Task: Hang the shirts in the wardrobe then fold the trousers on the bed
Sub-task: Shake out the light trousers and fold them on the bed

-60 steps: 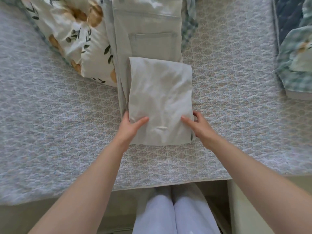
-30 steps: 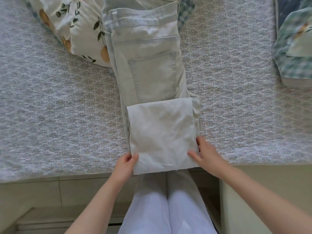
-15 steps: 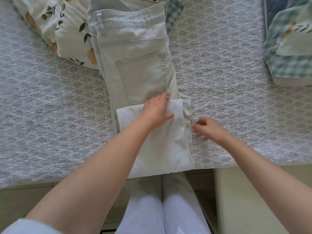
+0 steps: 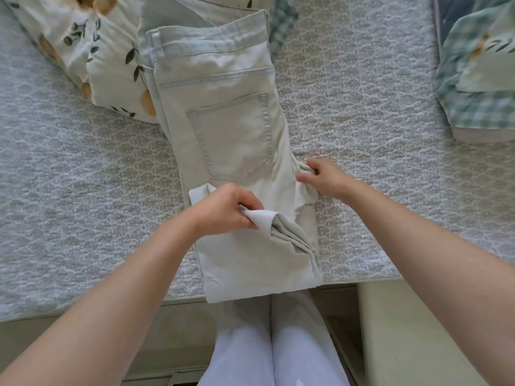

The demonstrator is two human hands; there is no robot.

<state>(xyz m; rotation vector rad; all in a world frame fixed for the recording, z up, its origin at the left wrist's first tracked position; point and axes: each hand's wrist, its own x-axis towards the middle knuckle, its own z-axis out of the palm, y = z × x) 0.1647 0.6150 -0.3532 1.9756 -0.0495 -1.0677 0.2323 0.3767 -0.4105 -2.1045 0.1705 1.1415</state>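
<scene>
The trousers (image 4: 231, 135) lie on the bed (image 4: 83, 176) beneath both grips. The left grip (image 4: 223, 211) pinches the folded leg and the right grip (image 4: 320, 176) is clamped on bunched cloth — that bunch wants smoothing before folding onward.

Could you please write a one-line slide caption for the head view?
Left hand and right hand grip the folded legs of pale trousers on the bed.

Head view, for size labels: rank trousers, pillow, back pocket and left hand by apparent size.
1. trousers
2. pillow, though cropped by the frame
3. back pocket
4. left hand, nearer the camera, so unsure against the pocket
</scene>
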